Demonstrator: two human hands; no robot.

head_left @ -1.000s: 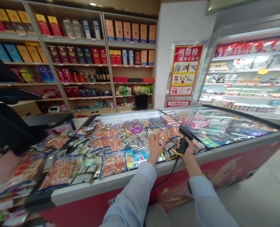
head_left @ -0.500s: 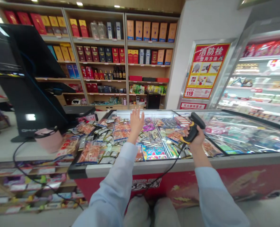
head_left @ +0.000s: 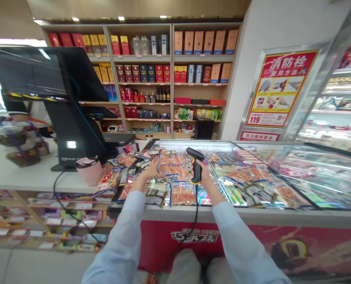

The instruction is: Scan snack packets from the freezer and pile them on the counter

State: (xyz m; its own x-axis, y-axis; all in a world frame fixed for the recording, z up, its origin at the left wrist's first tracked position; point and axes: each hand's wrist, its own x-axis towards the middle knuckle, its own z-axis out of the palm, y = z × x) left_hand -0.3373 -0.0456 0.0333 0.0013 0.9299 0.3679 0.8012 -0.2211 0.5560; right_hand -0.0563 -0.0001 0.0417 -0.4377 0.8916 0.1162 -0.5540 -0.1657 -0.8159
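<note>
In my right hand (head_left: 204,173) is a black and yellow handheld scanner (head_left: 196,167), its dark cable hanging down over the freezer front. My left hand (head_left: 153,169) reaches over the packets, fingers apart, at the left edge of a clear and blue packet of reddish-brown food (head_left: 173,163). Whether its fingertips touch the packet is not clear. A similar packet (head_left: 183,193) lies nearer the front edge, and small dark green and silver packets (head_left: 156,195) lie beside it. All these rest on the glass top of a chest freezer (head_left: 237,213).
To the left a black checkout terminal (head_left: 74,118) stands on a white counter (head_left: 47,177), with a pink cup (head_left: 89,171) and a propped phone (head_left: 128,148) near it. More packets (head_left: 246,177) lie to the right. Boxed goods fill shelves (head_left: 144,57) behind. A person's arm (head_left: 18,110) shows behind the terminal.
The view has swung left. My left hand has come down to the packets on the left, and the scanner in my right hand has moved left, close to it.
</note>
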